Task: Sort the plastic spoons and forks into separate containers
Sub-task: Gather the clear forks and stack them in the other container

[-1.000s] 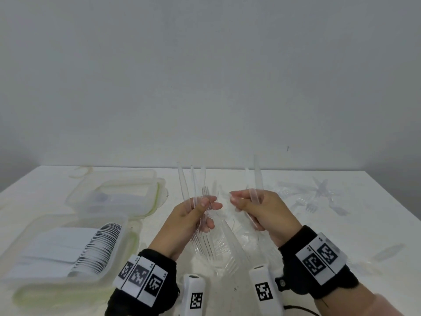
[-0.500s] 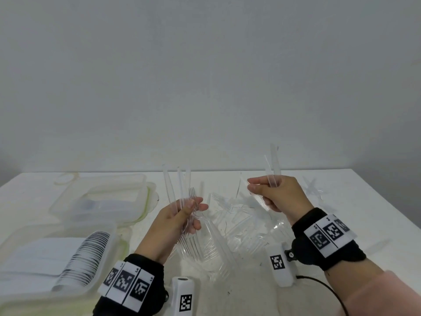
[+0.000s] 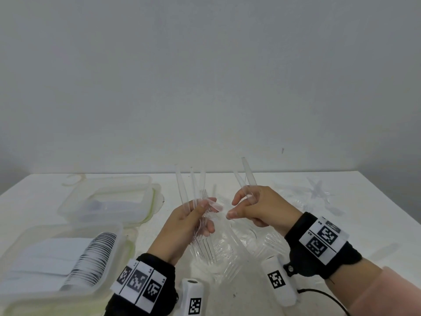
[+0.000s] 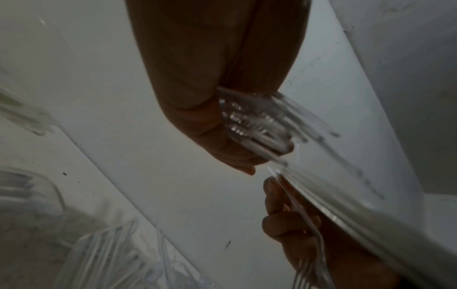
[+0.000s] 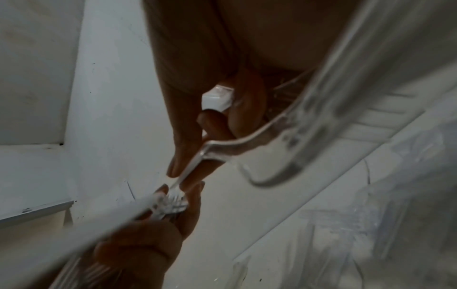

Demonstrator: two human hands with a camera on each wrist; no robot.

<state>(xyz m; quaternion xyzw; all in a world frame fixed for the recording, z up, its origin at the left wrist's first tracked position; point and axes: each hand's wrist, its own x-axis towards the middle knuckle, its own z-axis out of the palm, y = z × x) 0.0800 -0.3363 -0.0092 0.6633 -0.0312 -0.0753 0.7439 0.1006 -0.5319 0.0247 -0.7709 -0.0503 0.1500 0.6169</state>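
The person's left hand (image 3: 189,221) is up over the white table (image 3: 364,224). Its fingers and thumb are curled around a bunch of clear forks (image 3: 192,195). The handles stick up above the fingers and fan out a little. The prongs hang down below the hand, over the pile of clear cutlery (image 3: 227,252) on the table. In the left wrist view the bunch shows as shiny strips under the fingers.

The right hand (image 3: 262,209) is just beside the left one, and their fingertips almost touch. It holds two clear handles (image 3: 247,176) that point up past the knuckles. The first finger and thumb reach toward the left hand. In the right wrist view a clear fork (image 5: 195,162) lies along these fingers, with its prongs at the left hand's fingertips. It is too blurry there to tell if the two hands both hold that one.

Two clear boxes sit at the left side of the table. The near box (image 3: 114,254) has a long neat row of clear spoons (image 3: 91,261) lying side by side. The far box (image 3: 148,197) has some clear pieces in it, too pale to tell what kind. More loose clear cutlery (image 3: 319,195) lies far off at the right of the table.

Both wrists wear black bands with black and white square marks, and a pink sleeve (image 3: 387,293) shows on the right arm
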